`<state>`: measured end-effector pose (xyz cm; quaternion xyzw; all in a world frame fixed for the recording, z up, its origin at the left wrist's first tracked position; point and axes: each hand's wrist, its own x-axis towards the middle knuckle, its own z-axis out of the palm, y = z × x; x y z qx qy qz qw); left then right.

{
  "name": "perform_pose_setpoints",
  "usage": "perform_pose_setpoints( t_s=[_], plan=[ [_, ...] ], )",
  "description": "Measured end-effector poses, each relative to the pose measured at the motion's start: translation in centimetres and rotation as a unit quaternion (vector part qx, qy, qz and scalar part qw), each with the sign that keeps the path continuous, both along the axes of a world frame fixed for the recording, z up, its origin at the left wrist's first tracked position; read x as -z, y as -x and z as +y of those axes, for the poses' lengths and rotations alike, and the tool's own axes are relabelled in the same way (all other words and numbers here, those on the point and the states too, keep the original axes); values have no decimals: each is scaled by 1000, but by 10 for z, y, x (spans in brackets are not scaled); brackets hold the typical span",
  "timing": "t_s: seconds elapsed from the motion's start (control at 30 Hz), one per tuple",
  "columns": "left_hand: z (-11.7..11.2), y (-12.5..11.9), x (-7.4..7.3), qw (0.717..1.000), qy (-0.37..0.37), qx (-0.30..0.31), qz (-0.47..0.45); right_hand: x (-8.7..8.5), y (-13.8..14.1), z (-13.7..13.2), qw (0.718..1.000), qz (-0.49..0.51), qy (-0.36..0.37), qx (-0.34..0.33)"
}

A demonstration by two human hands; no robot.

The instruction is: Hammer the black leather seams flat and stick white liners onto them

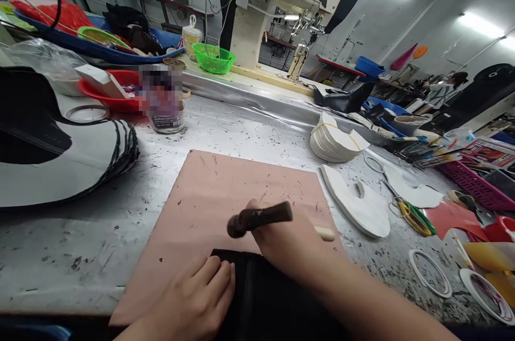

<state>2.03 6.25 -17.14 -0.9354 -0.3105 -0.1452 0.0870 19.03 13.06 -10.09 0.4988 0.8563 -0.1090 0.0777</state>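
Observation:
My right hand (pixel 287 239) is closed around the pale wooden handle of a hammer (pixel 261 217). Its dark metal head is raised above the pink board (pixel 241 175), and the handle's end (pixel 325 234) sticks out to the right of the fist. Below the hammer lies a piece of black material (pixel 265 298) with a raised seam, partly hidden by my right forearm. My left hand (pixel 201 293) presses on the material's left edge, its fingers bent and held together.
Stacked black-and-white cut pieces (pixel 88 164) lie at left, near a red bowl (pixel 112 89) and a glass jar (pixel 167 116). White pieces (pixel 356 201), scissors (pixel 414 217) and tape rolls (pixel 430 273) are at right. A sewing machine (pixel 249 30) stands behind. Farther back is another person (pixel 442 89).

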Motion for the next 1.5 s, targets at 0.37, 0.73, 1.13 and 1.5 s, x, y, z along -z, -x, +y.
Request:
perform_pose_setpoints(
  t_s=[0.37, 0.73, 1.13, 1.5],
  plan=[
    [-21, -26, 5, 998, -43, -49, -25, 11, 15, -3, 997, 50, 22, -45],
    [-16, -29, 17, 990, -22, 3, -137, 12, -43, -24, 994, 72, 54, 63],
    [-12, -25, 25, 982, -5, 25, -187, 6, -26, -22, 1000, -1, 8, 26],
    [-10, -24, 20, 983, 10, 29, -182, 22, -37, -30, 990, 141, -20, 19]
  ],
)
